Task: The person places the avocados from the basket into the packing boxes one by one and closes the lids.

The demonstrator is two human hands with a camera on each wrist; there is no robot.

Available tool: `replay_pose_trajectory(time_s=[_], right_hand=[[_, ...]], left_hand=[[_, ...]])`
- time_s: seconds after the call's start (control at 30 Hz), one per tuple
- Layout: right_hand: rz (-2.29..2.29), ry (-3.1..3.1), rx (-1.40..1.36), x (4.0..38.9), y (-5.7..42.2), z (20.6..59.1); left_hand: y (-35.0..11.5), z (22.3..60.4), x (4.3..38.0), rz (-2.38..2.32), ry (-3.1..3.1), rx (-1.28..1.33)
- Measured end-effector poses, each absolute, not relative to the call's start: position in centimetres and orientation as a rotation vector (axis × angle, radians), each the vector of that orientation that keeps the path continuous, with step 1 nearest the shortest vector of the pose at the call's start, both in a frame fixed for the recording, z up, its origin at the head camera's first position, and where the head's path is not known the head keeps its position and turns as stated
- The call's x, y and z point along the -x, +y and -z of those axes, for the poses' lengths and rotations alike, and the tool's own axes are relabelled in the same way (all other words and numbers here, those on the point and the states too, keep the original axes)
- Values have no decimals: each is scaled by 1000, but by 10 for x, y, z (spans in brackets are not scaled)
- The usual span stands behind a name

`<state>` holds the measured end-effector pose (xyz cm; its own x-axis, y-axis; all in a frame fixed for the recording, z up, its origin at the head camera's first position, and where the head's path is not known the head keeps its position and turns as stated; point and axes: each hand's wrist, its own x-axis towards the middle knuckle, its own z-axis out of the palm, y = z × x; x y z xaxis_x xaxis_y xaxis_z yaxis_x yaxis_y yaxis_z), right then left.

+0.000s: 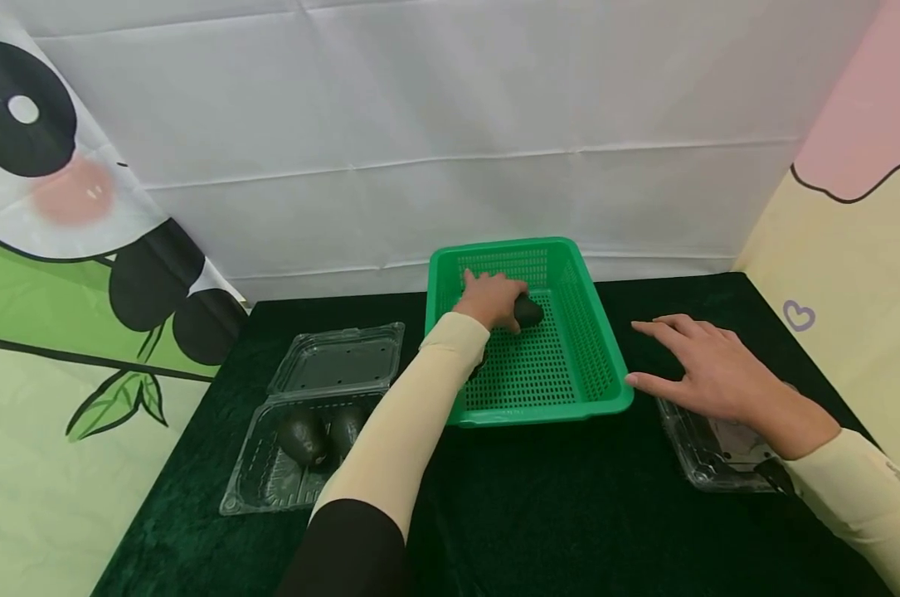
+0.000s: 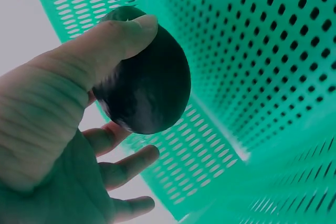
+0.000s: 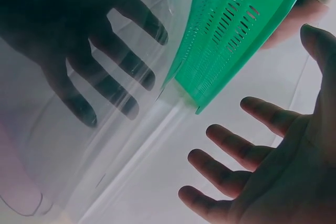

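In the head view my left hand is inside the green basket and holds a dark avocado. The left wrist view shows the thumb laid over this avocado with fingers beneath it. Another dark thing in the basket is mostly hidden by the left forearm. My right hand hovers palm down with its fingers spread, holding nothing. Below it lies a clear plastic box, partly covered by the hand and wrist; the right wrist view shows the fingers apart from the clear plastic.
At the left stands an opened clear clamshell, its lid folded back. Two dark avocados lie in it, one partly behind the left arm. Dark green cloth covers the table, and a white sheet hangs behind.
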<state>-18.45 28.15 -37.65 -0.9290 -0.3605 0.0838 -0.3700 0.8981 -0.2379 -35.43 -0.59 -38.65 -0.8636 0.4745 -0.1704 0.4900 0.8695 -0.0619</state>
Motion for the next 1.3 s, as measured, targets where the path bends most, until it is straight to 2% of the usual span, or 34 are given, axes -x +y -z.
replay_pose_trajectory(time_s=[0.4,0.8,1.07,1.3], right_hand=[[-348,-3024,-578,188,281,375],[-343,-3029,-579,193,279,371],[-325,-3021,-619,196,279,371],[-335,-3034,-659,197,283,370]], left_hand=[[-34,340,324,151,2993,-953],[-80,302,283,60,3050,-966],[-129,293,257,-7,3092,-892],[-176,301,234,-19,3134,-813]])
